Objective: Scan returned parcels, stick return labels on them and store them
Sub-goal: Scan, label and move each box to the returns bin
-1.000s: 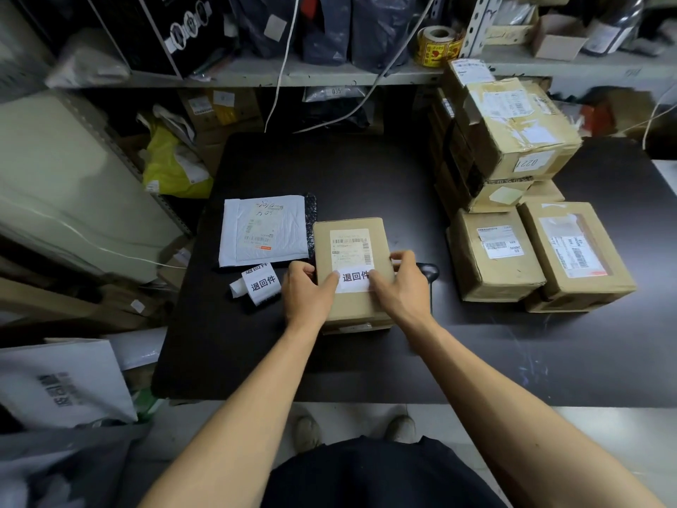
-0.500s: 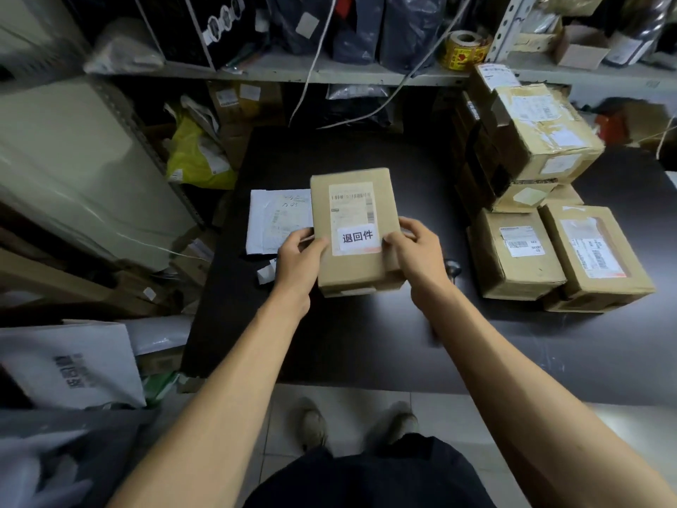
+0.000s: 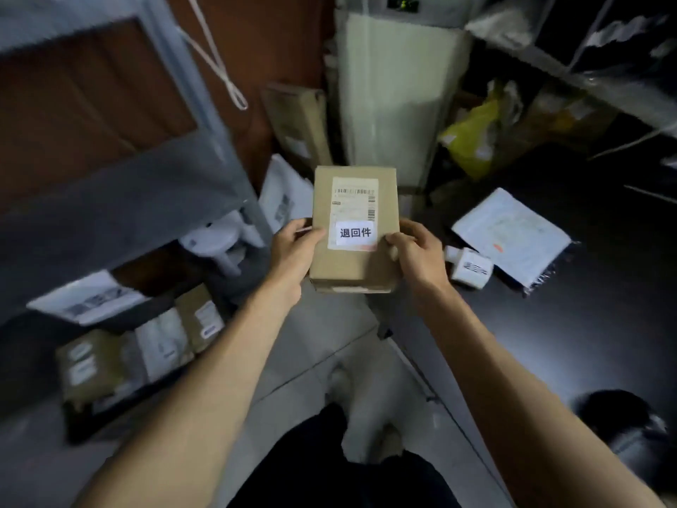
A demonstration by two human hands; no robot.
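I hold a small brown cardboard parcel (image 3: pixel 351 258) in the air in front of me, off the left edge of the black table (image 3: pixel 568 335). A shipping label and a white return label (image 3: pixel 356 233) are stuck on its top face. My left hand (image 3: pixel 293 247) grips its left side and my right hand (image 3: pixel 417 251) grips its right side. A roll of return labels (image 3: pixel 470 267) lies on the table just right of my right hand, beside a white mailer bag (image 3: pixel 513 234).
At lower left a low grey shelf holds several labelled parcels (image 3: pixel 139 353). A white stool (image 3: pixel 223 240) and white bags stand on the floor behind the parcel. A tall white unit (image 3: pixel 395 104) and a yellow bag (image 3: pixel 472 141) stand further back.
The parcel has been lifted from the table and carried left, held by both hands. My view has swung left, so the stacked boxes are out of sight and the low shelf has appeared.
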